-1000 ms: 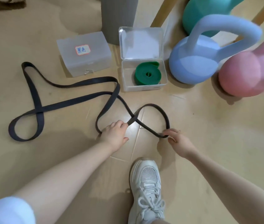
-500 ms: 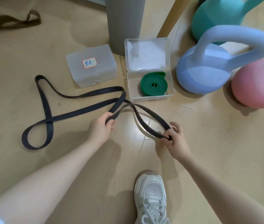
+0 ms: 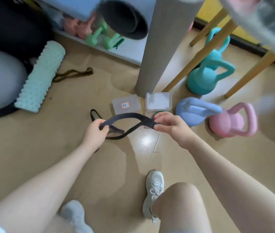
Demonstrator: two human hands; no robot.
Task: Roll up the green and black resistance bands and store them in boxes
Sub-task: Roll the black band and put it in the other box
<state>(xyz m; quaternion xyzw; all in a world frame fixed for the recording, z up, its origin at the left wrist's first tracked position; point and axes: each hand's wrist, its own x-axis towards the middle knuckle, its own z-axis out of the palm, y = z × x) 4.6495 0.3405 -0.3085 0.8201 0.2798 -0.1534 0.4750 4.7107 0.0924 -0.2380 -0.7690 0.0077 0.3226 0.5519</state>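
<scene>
Hands lift the black resistance band (image 3: 130, 117) off the floor: left hand (image 3: 95, 132) and right hand (image 3: 170, 125) each pinch it in a closed grip. Rolling comes next; the labelled box (image 3: 126, 105) is shut.

Tan floor (image 3: 66, 157), grey pillar (image 3: 158, 47), wooden chair legs (image 3: 200, 54)

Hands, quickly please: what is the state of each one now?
Left hand: closed, gripping the black resistance band.
Right hand: closed, pinching the same band's other end between thumb and fingers.
</scene>
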